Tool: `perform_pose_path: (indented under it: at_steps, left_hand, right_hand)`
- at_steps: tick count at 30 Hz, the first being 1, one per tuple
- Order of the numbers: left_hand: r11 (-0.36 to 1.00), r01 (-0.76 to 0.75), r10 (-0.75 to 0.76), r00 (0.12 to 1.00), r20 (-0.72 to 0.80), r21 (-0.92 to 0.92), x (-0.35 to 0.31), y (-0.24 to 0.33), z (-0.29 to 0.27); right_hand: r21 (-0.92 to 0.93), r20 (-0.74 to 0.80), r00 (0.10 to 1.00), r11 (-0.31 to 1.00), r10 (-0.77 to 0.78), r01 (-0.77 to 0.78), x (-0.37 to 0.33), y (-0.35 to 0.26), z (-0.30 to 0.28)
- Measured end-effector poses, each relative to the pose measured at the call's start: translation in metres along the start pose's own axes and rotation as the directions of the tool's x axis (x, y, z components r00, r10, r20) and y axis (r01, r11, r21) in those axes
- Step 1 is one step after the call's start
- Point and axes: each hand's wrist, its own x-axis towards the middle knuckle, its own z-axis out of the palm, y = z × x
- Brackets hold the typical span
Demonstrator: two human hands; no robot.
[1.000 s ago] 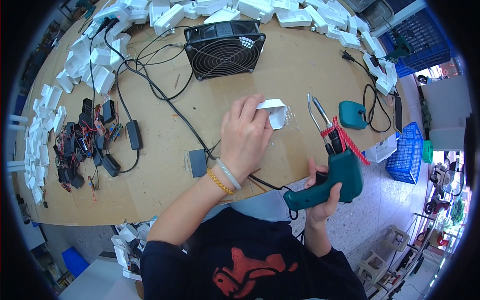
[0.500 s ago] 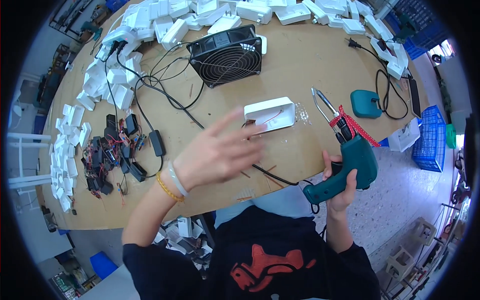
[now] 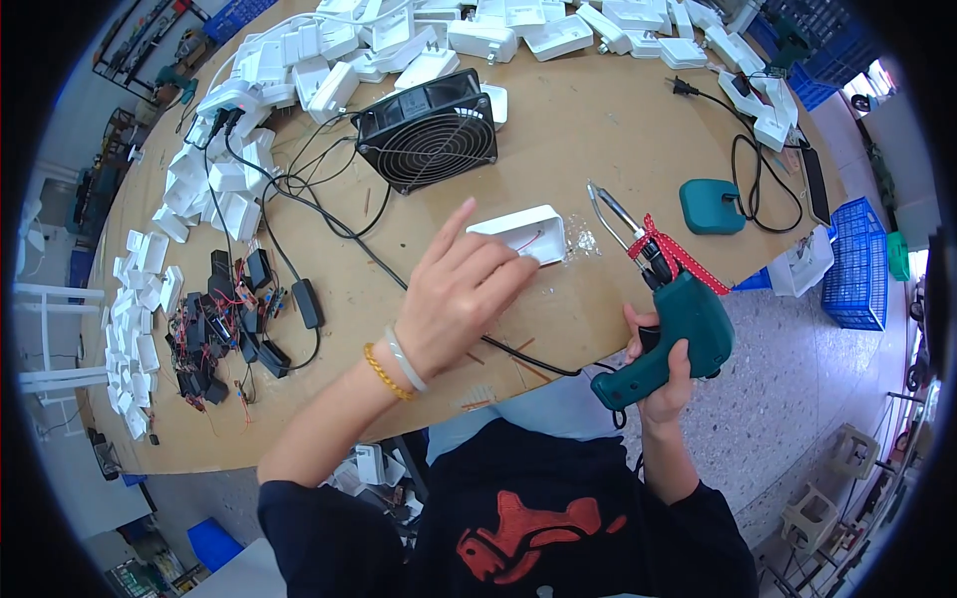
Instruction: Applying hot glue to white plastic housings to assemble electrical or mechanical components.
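My right hand (image 3: 666, 384) is wrapped around the handle of a green pistol-shaped soldering gun (image 3: 693, 329). A red dotted ribbon (image 3: 686, 255) is tied around its front, and the metal tip points up and to the left. My left hand (image 3: 464, 289) hovers at the near left side of an open white plastic charger case (image 3: 546, 224). One finger stretches away while the others curl in near the case's edge; what is between them, if anything, is hidden. Inside the case a thin red wire (image 3: 531, 241) shows.
Small shiny scraps (image 3: 580, 239) lie beside the case. A black fan (image 3: 429, 140) stands beyond, with cords running across the table. White cases (image 3: 429, 65) pile along the far edge. Dark electronic parts (image 3: 214, 319) heap at left. A green block (image 3: 710, 206) and a plugged cord (image 3: 753, 135) sit right.
The left hand, blurred with spread fingers before, has curled most of them beside the case. The whole view has shifted slightly; the soldering gun stays in my right hand.
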Motion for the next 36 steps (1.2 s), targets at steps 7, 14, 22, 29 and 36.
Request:
perform_pose_path:
  at_steps: [7, 14, 22, 29, 36]
  left_hand:
    - [0.926, 0.305, -0.252, 0.939, -0.236, 0.224, 0.007, 0.017, 0.028]
    - [0.88, 0.474, -0.447, 0.848, -0.286, 0.029, 0.012, 0.019, 0.061]
    - [0.888, 0.455, -0.459, 0.859, -0.226, -0.073, 0.004, 0.023, 0.063]
    - [0.892, 0.443, -0.451, 0.858, -0.246, -0.088, 0.004, 0.022, 0.067]
    - [0.9, 0.43, -0.432, 0.861, -0.269, -0.071, 0.005, 0.023, 0.068]
  right_hand:
    - [0.02, 0.037, 0.998, 0.998, -0.053, 0.052, 0.003, 0.0, -0.002]
    - [-0.125, 0.126, 0.988, 0.987, -0.084, 0.1, -0.004, 0.005, -0.007]
    - [-0.166, 0.142, 0.99, 0.986, 0.001, 0.023, -0.025, -0.008, -0.014]
    - [-0.669, 0.242, 0.959, 0.69, -0.151, 0.277, -0.038, -0.003, -0.023]
    - [-0.717, 0.19, 0.973, 0.658, -0.131, 0.229, -0.029, -0.004, 0.002]
